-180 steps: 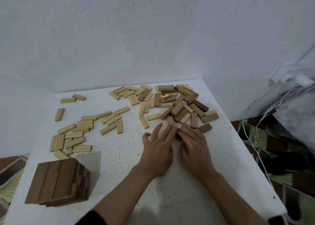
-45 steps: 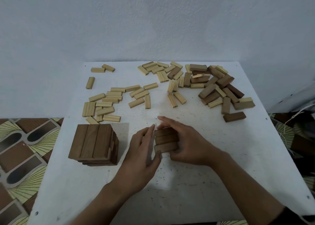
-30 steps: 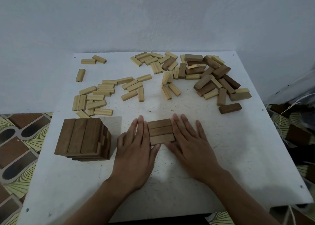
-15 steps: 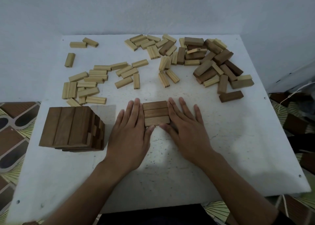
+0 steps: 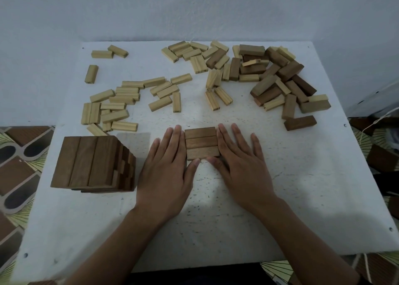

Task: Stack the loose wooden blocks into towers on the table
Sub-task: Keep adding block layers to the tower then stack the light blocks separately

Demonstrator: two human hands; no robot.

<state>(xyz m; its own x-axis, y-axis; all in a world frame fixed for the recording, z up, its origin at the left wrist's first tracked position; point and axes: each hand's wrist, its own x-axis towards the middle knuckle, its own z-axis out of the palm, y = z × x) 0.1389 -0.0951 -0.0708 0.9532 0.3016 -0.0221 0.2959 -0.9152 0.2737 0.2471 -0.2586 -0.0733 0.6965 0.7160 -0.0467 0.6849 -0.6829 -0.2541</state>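
Three dark wooden blocks [image 5: 202, 143] lie flat side by side as a square layer in the middle of the white table [image 5: 302, 187]. My left hand [image 5: 167, 168] lies flat with straight fingers against the layer's left side, thumb at its near edge. My right hand [image 5: 239, 163] lies flat against the right side, thumb tip at the near edge too. A finished tower of dark blocks [image 5: 92, 162] stands at the near left.
Several loose pale blocks [image 5: 121, 100] are scattered at the far left and centre. A heap of dark and pale blocks [image 5: 276, 77] lies at the far right, with one dark block [image 5: 300, 122] apart. A wall stands behind the table; patterned floor shows at both sides.
Both hands brought three dark blocks from the far heap to the table's middle, then flattened against their sides. Over the last half second the hands and blocks hold still; only the camera shifts.
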